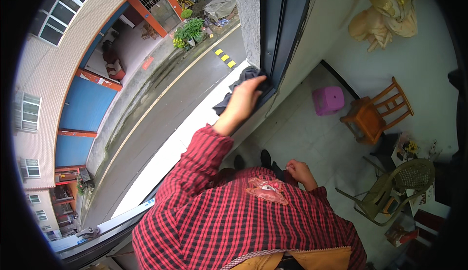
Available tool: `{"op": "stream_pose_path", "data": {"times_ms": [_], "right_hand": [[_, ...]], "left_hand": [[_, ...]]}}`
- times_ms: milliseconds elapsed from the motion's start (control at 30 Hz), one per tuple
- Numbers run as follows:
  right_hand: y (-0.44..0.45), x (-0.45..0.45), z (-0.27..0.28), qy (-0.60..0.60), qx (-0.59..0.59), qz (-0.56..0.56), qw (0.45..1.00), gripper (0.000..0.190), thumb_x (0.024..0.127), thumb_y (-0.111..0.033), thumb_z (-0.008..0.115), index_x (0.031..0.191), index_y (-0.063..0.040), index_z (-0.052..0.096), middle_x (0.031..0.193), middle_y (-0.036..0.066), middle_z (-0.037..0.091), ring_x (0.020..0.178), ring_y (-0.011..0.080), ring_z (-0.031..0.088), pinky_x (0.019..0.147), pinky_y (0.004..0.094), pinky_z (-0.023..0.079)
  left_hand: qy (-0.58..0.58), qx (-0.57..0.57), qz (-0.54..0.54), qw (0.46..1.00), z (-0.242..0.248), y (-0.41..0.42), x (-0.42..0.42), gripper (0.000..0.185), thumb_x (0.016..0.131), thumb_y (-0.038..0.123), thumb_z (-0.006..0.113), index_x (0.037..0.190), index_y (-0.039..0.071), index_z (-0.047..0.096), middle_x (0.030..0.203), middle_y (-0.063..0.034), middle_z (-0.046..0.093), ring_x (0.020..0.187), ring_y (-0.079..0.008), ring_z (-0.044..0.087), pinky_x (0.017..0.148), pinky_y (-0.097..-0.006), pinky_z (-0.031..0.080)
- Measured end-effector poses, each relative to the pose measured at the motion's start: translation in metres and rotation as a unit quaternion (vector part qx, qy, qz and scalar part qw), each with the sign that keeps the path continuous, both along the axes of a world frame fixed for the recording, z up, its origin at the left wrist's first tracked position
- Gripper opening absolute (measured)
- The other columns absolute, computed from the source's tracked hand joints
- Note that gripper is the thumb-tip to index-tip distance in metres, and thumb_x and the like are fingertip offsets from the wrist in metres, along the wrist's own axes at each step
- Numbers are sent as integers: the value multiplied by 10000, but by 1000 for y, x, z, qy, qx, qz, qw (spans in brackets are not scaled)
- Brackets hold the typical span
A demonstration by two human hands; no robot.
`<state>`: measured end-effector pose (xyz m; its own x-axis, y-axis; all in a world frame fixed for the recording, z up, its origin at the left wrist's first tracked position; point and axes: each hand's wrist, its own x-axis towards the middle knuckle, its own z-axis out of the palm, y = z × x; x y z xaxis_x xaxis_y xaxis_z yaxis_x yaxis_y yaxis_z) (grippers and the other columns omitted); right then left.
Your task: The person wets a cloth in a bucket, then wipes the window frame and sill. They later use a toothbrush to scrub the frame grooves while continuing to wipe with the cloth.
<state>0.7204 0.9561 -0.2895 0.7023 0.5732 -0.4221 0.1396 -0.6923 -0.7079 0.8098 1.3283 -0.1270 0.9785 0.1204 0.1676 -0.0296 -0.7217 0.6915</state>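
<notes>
My left hand (242,101) is stretched out to the corner of an open window. It presses a crumpled dark cloth (239,85) where the white outer sill (172,149) meets the dark metal window frame (279,47). The cloth lies under my palm and fingers, partly hidden by them. Close to my body on the right, my right hand (301,173) hangs with its fingers loosely curled, and no object shows in it. A red and black checked garment (219,226) covers my arms and front.
Outside, far below, runs a road (175,90). An opened sash (106,220) with a handle juts out at lower left. Indoors stand a purple plastic stool (329,100), a wooden chair (369,120) and a woven armchair (391,186). Gold-coloured bags (391,14) are by the wall.
</notes>
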Motion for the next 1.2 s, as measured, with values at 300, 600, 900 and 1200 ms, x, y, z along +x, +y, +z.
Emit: {"op": "stream_pose_path", "data": {"times_ms": [300, 600, 900, 1200], "right_hand": [[-16, 6, -5, 68, 51, -110, 990, 192, 989, -154, 686, 1070, 20, 684, 896, 148, 787, 810, 259, 768, 755, 371, 590], [-18, 15, -12, 65, 103, -106, 987, 175, 991, -175, 692, 1075, -21, 687, 866, 127, 772, 777, 247, 750, 737, 375, 581], [-10, 22, -8, 86, 35, -106, 990, 191, 972, -191, 712, 1054, -21, 682, 883, 149, 767, 805, 284, 752, 750, 398, 573], [4, 31, -7, 55, 56, -86, 993, 169, 980, -148, 705, 1059, -2, 675, 897, 160, 769, 807, 290, 754, 747, 390, 574]], "left_hand": [[-52, 116, 41, 991, -19, 9, -47, 321, 895, -76, 597, 1168, 53, 705, 1105, -142, 716, 1143, -345, 653, 987, -433, 506], [-147, -80, 46, 985, -14, -20, -1, 441, 883, -40, 696, 1308, -36, 579, 1328, -227, 548, 1238, -412, 584, 1032, -417, 519], [-105, 84, 51, 990, -37, -29, 1, 463, 806, -8, 747, 1256, -52, 644, 1252, -188, 579, 1195, -394, 562, 1037, -446, 475], [-94, 257, 79, 959, -30, -46, 11, 322, 840, 75, 635, 1159, 32, 644, 1311, -130, 643, 1143, -293, 591, 894, -402, 452]]}}
